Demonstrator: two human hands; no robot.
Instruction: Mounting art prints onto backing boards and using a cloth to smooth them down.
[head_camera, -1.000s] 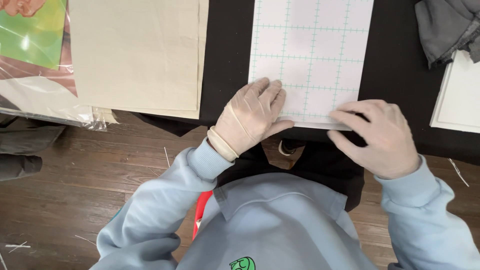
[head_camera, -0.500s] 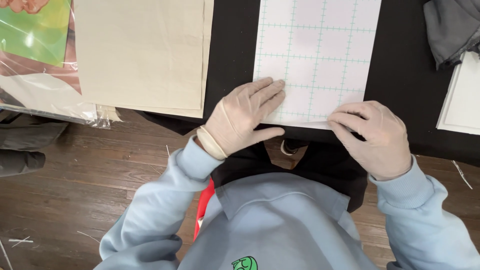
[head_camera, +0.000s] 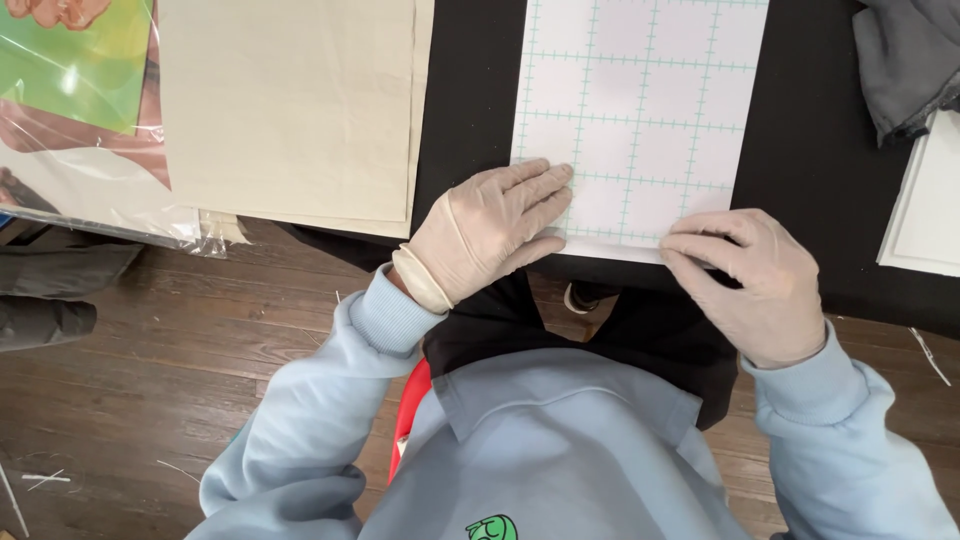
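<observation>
- While both gloved hands rest on the near edge of the gridded sheet (head_camera: 640, 110), the picture is almost the same as half a second ago; the sheet and the hands sit a little more to the right in the view than one second ago, which looks like a small turn of the head
- The left hand (head_camera: 485, 235) lies flat and open, palm down, on the near left corner of the sheet; its fingers (head_camera: 535, 185) are stretched and spread over the grid lines, and it grips nothing
- The right hand (head_camera: 755, 280) is half curled at the near right corner; its fingertips (head_camera: 690, 240) bend down onto the edge of the sheet, touching it. Whether they pinch the edge or only press on it, I cannot tell
- The sheet is white with thin green grid lines and lies flat on the black table surface (head_camera: 470, 100), its near edge just at the table's front border, as before
- To the left, well apart from the hands, a stack of beige cloth (head_camera: 290, 110) lies in the same place, and further left a clear plastic bag with green print (head_camera: 80, 70)
- At the right border a grey fabric (head_camera: 905, 60) and a white board (head_camera: 930, 200) show; more of the board was in view one second ago
</observation>
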